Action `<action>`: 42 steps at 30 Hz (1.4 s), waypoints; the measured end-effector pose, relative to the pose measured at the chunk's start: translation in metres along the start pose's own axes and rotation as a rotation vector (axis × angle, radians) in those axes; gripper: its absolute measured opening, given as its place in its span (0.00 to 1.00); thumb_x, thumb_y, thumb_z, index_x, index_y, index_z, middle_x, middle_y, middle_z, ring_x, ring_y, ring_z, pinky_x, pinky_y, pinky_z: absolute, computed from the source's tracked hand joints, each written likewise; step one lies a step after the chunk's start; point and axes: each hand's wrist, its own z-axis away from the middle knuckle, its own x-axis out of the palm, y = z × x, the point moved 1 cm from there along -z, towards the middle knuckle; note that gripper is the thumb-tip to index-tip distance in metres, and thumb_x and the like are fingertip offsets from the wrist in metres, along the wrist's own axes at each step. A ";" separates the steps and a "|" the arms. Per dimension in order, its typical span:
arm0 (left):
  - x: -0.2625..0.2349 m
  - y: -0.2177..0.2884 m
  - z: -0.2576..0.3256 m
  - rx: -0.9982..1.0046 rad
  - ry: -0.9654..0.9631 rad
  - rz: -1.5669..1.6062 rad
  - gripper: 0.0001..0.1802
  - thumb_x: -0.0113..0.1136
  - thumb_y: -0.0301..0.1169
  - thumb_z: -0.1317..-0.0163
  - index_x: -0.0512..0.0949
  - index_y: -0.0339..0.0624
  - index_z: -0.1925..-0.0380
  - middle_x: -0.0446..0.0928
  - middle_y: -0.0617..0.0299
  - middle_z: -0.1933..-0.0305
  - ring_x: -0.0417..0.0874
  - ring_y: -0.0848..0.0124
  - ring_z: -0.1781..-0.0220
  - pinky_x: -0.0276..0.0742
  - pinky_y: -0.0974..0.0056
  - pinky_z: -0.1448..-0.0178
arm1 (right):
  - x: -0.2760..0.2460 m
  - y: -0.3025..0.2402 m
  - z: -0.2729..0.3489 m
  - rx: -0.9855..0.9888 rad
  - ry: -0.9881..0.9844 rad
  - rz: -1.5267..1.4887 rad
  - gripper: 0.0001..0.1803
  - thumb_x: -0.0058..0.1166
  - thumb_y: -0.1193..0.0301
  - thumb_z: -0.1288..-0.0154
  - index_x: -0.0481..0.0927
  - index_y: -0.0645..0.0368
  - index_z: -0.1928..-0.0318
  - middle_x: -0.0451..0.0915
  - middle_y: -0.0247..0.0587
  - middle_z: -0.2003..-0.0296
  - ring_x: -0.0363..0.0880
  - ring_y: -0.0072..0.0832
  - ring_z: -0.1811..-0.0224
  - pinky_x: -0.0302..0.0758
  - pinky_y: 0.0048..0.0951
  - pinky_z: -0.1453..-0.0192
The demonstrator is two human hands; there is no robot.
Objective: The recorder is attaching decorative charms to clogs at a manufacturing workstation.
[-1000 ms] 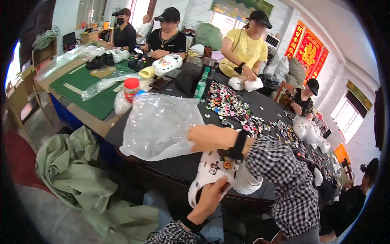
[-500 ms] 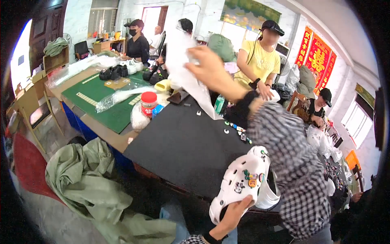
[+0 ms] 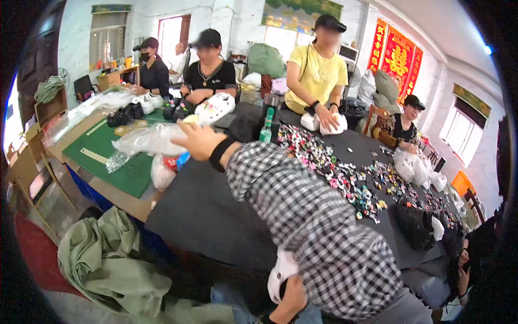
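Observation:
My left hand grips a white clog at the table's near edge, low in the picture. My right sleeve hides most of that clog. Stretched far across to the left, my right hand has its fingers apart, right beside a crumpled clear plastic bag on the green mat. Whether the fingertips touch the bag, I cannot tell. Just beyond this hand is another white clog with colourful charms, in front of a person in black.
Many small shoe charms cover the black table to the right. A green bottle stands beyond my forearm. A black shoe lies at the right. Across the table, a person in yellow handles white shoes.
My right hand has swung left and down from its raised place, and the white plastic sheet no longer hangs by it. My left hand still holds the clog, now largely covered by my sleeve.

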 end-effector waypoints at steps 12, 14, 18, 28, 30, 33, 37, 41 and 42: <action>0.045 0.073 0.016 0.191 0.055 -0.153 0.20 0.47 0.35 0.28 0.71 0.27 0.47 0.77 0.55 0.48 0.78 0.68 0.49 0.74 0.64 0.46 | -0.190 0.018 0.306 0.069 0.084 -0.274 0.16 0.55 0.68 0.36 0.78 0.61 0.50 0.76 0.48 0.46 0.77 0.46 0.46 0.75 0.41 0.43; 0.051 0.077 0.020 0.197 0.143 -0.050 0.20 0.46 0.35 0.27 0.70 0.27 0.46 0.77 0.54 0.47 0.78 0.67 0.47 0.73 0.64 0.43 | -0.182 0.006 0.362 0.129 0.185 -0.338 0.13 0.54 0.70 0.36 0.77 0.63 0.53 0.78 0.50 0.51 0.79 0.45 0.49 0.76 0.41 0.45; 0.058 0.079 0.022 0.290 0.003 -0.051 0.25 0.47 0.37 0.27 0.64 0.29 0.38 0.73 0.51 0.40 0.74 0.61 0.39 0.67 0.57 0.34 | -0.163 -0.031 0.440 0.377 0.213 -0.487 0.11 0.59 0.72 0.39 0.80 0.62 0.56 0.81 0.47 0.58 0.81 0.43 0.55 0.78 0.38 0.51; 0.065 0.083 0.023 0.269 -0.036 -0.057 0.22 0.44 0.32 0.25 0.63 0.27 0.39 0.70 0.52 0.38 0.72 0.65 0.37 0.64 0.59 0.31 | -0.100 -0.096 0.453 0.481 0.234 -0.324 0.32 0.62 0.72 0.47 0.70 0.63 0.39 0.75 0.37 0.63 0.74 0.34 0.55 0.64 0.44 0.37; 0.068 0.078 0.024 0.267 0.003 -0.098 0.22 0.45 0.31 0.26 0.64 0.26 0.39 0.70 0.52 0.38 0.72 0.64 0.37 0.64 0.59 0.30 | -0.093 -0.103 0.453 0.483 0.286 -0.325 0.31 0.60 0.74 0.46 0.71 0.63 0.40 0.74 0.36 0.63 0.74 0.33 0.55 0.64 0.45 0.37; 0.066 0.075 0.026 0.258 0.015 -0.093 0.21 0.47 0.31 0.27 0.65 0.28 0.40 0.71 0.54 0.38 0.72 0.65 0.37 0.64 0.59 0.30 | -0.081 -0.116 0.458 0.469 0.381 -0.283 0.29 0.60 0.77 0.50 0.74 0.59 0.43 0.74 0.33 0.64 0.74 0.30 0.57 0.63 0.45 0.35; 0.060 0.074 0.026 0.232 0.069 -0.062 0.19 0.49 0.33 0.27 0.68 0.30 0.43 0.74 0.55 0.42 0.73 0.66 0.39 0.66 0.59 0.34 | -0.075 -0.134 0.468 0.404 0.383 -0.244 0.24 0.51 0.73 0.44 0.78 0.50 0.44 0.74 0.29 0.63 0.73 0.25 0.54 0.63 0.40 0.33; 0.070 0.090 0.021 0.295 -0.012 0.016 0.15 0.50 0.36 0.27 0.72 0.37 0.49 0.77 0.61 0.48 0.75 0.70 0.47 0.68 0.62 0.37 | -0.074 -0.142 0.468 0.336 0.380 -0.236 0.26 0.54 0.73 0.47 0.80 0.45 0.45 0.73 0.25 0.62 0.72 0.21 0.54 0.64 0.35 0.35; 0.070 0.094 0.017 0.273 -0.083 0.078 0.15 0.49 0.38 0.27 0.72 0.39 0.51 0.76 0.63 0.52 0.75 0.71 0.49 0.68 0.63 0.37 | -0.074 -0.142 0.469 0.313 0.345 -0.215 0.26 0.53 0.73 0.46 0.79 0.43 0.44 0.73 0.25 0.61 0.71 0.21 0.54 0.64 0.34 0.36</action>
